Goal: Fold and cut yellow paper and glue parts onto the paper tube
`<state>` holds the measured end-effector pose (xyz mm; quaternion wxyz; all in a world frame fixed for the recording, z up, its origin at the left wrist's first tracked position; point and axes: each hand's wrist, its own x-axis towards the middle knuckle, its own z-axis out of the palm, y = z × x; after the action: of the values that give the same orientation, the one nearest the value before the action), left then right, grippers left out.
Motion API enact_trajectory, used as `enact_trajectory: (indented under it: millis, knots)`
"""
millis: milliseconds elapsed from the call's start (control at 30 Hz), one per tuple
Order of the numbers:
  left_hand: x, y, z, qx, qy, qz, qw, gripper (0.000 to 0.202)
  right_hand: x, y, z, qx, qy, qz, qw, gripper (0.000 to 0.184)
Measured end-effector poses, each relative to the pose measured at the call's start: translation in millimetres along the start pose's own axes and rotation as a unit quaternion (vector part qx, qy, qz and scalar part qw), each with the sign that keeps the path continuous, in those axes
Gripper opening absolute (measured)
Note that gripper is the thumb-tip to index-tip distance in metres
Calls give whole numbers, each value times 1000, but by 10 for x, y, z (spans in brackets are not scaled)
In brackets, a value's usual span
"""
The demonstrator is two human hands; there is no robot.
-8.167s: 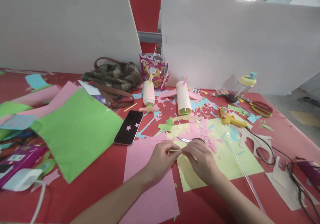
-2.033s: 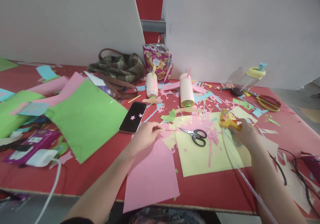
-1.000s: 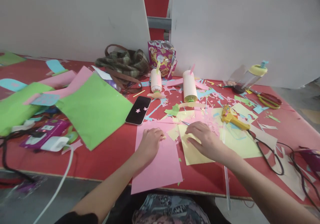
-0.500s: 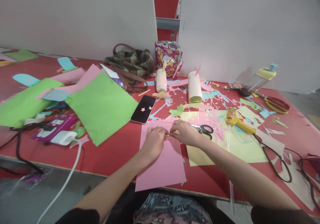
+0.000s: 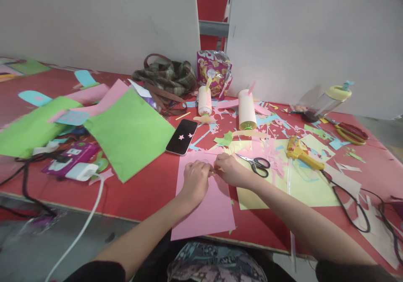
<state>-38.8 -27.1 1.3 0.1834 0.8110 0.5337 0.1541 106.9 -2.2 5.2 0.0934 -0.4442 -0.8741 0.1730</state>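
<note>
Over the upper part of a pink paper sheet (image 5: pixel 204 214), my left hand (image 5: pixel 197 179) and my right hand (image 5: pixel 231 169) meet with fingertips pinched together. Whatever sits between those fingertips is too small to make out. Beyond my left hand lies a black phone (image 5: pixel 181 137) with two small pink paper stars (image 5: pixel 181 137) on its screen. Scissors (image 5: pixel 258 164) with black handles rest just right of my right hand, partly over a pale yellow sheet (image 5: pixel 252 198).
A yellow glue gun (image 5: pixel 304 154) with its cable lies at right. Paper-wrapped bottles (image 5: pixel 247 109) stand behind, among paper scraps. Green sheets (image 5: pixel 129 133) and a purple power strip (image 5: pixel 71 158) occupy the left. Pliers (image 5: pixel 349 133) and a clear bottle (image 5: pixel 327 101) are at far right.
My hands stay together over the pink sheet, with the fingers slightly shifted and curled more. The whole view has moved a little; nothing else has visibly moved.
</note>
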Motion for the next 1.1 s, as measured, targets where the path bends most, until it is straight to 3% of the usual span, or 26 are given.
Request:
enact_trajectory:
  millis: [600,1100]
  knots:
    - [-30,-33,56,17,22,12,1000,21,-79,-26,121,-66,56,-59,994,17]
    - [-149,-69,65,44,28,71,996,24,-389,-93,-106,-11,109,-4,994,16]
